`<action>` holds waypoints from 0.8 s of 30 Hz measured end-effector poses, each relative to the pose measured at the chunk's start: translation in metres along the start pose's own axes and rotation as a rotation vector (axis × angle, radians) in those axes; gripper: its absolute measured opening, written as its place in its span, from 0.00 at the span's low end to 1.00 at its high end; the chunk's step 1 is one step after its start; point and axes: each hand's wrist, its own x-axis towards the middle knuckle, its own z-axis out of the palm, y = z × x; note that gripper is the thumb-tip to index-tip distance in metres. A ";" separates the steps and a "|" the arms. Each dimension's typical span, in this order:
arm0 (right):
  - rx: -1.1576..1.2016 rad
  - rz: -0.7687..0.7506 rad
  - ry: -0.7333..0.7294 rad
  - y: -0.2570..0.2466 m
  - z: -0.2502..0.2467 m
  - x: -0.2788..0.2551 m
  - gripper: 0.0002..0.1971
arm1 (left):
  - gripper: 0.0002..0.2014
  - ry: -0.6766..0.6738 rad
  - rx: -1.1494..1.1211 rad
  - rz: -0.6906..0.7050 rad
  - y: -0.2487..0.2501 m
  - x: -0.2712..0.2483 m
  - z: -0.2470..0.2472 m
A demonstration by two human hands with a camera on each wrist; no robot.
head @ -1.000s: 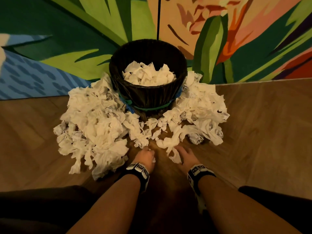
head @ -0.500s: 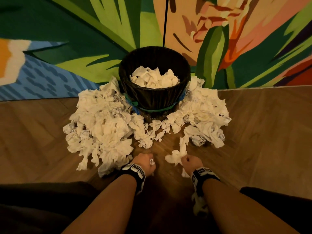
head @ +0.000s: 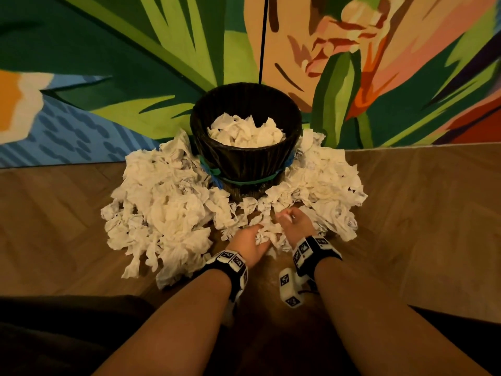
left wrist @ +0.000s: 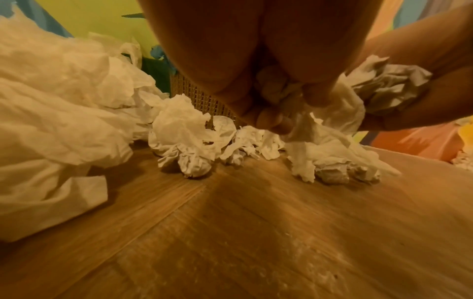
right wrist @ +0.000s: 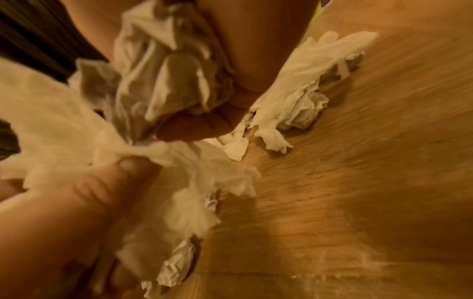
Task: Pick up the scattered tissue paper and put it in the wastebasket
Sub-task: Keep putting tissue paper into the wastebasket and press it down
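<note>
A black wastebasket stands against the painted wall, with white tissue heaped inside it. Crumpled tissue paper lies piled on the floor round its left, front and right sides. My left hand and right hand are close together just in front of the basket. Both grip a wad of tissue between them. In the left wrist view the curled fingers clutch hanging tissue. In the right wrist view tissue is bunched in my right palm, and the left thumb pinches the same bunch.
The floor is wood parquet. A mural wall runs right behind the basket. A second tissue heap lies to the basket's right. My dark-clothed knees frame the lower corners.
Both hands moved forward toward the basket and came together. They were apart and are now bunched on one wad of tissue.
</note>
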 end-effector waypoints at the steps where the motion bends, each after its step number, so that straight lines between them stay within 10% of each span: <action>1: -0.007 0.008 0.027 0.001 -0.003 0.000 0.09 | 0.24 0.016 0.023 -0.052 -0.001 0.001 -0.002; 10: -0.098 0.258 0.074 0.020 -0.032 0.006 0.31 | 0.27 0.181 -0.010 -0.269 -0.023 0.000 -0.017; 14: -0.086 0.314 -0.020 0.023 -0.031 0.007 0.15 | 0.25 0.152 -0.045 -0.242 -0.015 0.001 -0.017; 17: 0.058 0.397 -0.012 0.021 -0.029 0.010 0.31 | 0.19 0.123 -0.139 -0.212 -0.010 0.001 -0.014; 24: 0.548 0.650 -0.118 0.013 -0.036 0.019 0.34 | 0.22 0.103 -0.496 -0.225 0.003 0.009 -0.019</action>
